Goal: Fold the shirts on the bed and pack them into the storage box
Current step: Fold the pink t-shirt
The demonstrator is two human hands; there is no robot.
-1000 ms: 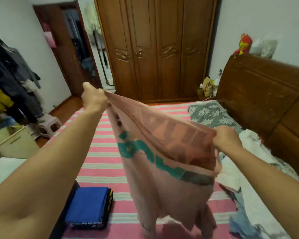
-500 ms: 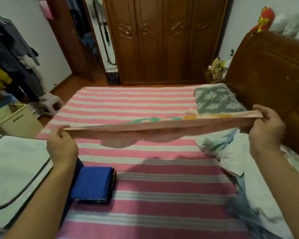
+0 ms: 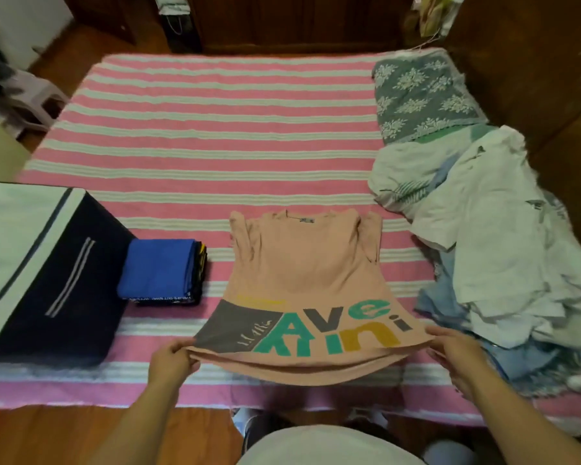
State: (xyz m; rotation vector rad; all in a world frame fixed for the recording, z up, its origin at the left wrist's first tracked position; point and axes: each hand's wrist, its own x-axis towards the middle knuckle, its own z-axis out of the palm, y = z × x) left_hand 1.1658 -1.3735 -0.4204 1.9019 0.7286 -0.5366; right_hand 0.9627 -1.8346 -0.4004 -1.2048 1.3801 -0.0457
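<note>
Left hand (image 3: 171, 359) pinches hem corner of pink shirt (image 3: 302, 273), fingers curled on fabric. Right hand (image 3: 457, 352) grips opposite hem corner, thumb on top. Shirt lies print-up on striped bed (image 3: 215, 135), collar away from person, sleeves tucked in at sides. Folded stack (image 3: 161, 270), blue on top, sits left of shirt, just beside dark storage box (image 3: 64, 280) at left bed edge. Unfolded pile (image 3: 483, 236) heaps right of shirt. Grey floral pillow (image 3: 423, 95) beyond pile, far right corner.
</note>
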